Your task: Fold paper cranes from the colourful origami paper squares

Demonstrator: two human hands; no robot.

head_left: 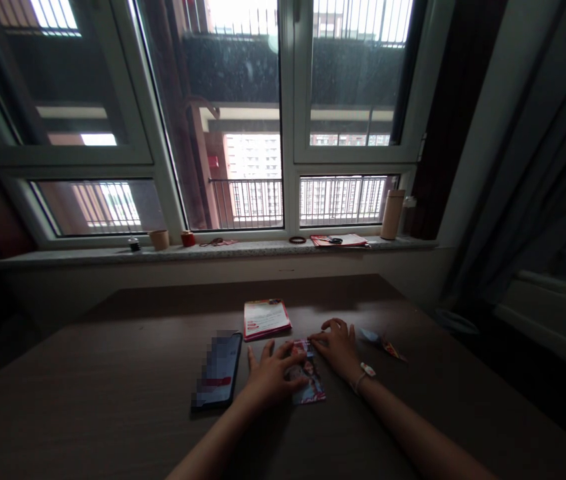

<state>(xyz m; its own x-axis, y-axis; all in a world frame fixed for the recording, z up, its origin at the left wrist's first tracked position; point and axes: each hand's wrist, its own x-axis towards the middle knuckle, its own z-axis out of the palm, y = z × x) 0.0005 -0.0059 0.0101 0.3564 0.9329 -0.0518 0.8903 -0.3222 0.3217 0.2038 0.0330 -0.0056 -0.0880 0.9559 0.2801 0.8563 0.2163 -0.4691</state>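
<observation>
A small colourful printed sheet (310, 387) lies on the dark wooden table (113, 400) in front of me. My left hand (270, 377) rests flat on its left part, fingers spread. My right hand (340, 347) presses its fingertips on the sheet's top right edge, fingers bent; a bracelet sits on that wrist. A pink and white booklet (265, 318) lies just beyond the hands. A dark phone (219, 370) lies left of my left hand.
Small folded paper pieces (383, 341) lie right of my right hand. On the window sill (263, 250) stand a paper cup (159, 239), a red pot (187, 238), a tan bottle (393, 214) and papers with scissors (337, 240). A curtain hangs at right.
</observation>
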